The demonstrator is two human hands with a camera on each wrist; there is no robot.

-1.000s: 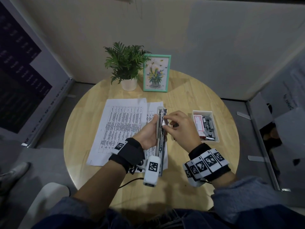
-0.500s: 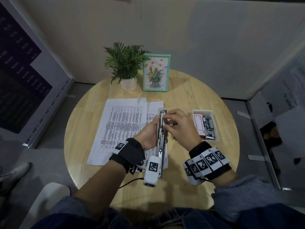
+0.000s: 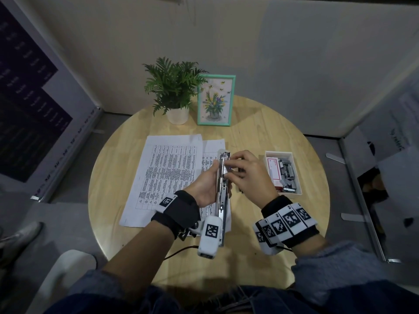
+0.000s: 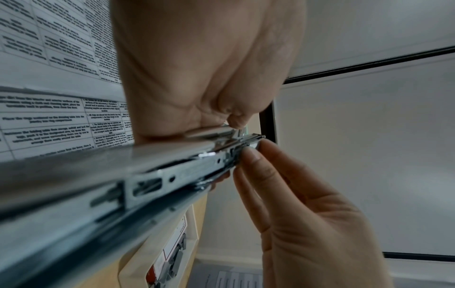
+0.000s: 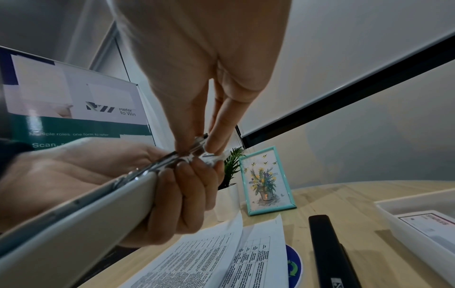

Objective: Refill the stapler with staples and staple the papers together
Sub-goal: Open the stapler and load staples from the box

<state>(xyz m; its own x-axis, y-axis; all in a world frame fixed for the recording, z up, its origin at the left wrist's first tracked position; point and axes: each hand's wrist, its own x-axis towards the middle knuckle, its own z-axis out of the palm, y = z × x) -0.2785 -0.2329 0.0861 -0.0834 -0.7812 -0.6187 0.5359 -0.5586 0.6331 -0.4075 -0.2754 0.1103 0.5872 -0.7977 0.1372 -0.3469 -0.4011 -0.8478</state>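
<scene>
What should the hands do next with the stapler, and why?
Probably slide the staples down into the metal channel. The left hand holds the open stapler above the papers, and the right hand pinches its far tip, where the fingertips seem to be seating a strip. Then close it.

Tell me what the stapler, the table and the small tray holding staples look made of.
Stapler: bright metal rail, glinting, with punched holes; pale smooth cover, probably plastic. Table: light wood, visible grain, matte. Tray: white, thin-walled, likely plastic.

Bare tabletop (image 3: 260, 137) between papers (image 3: 167, 168) and tray (image 3: 294, 173); black bar (image 5: 329, 251) lies there.
</scene>
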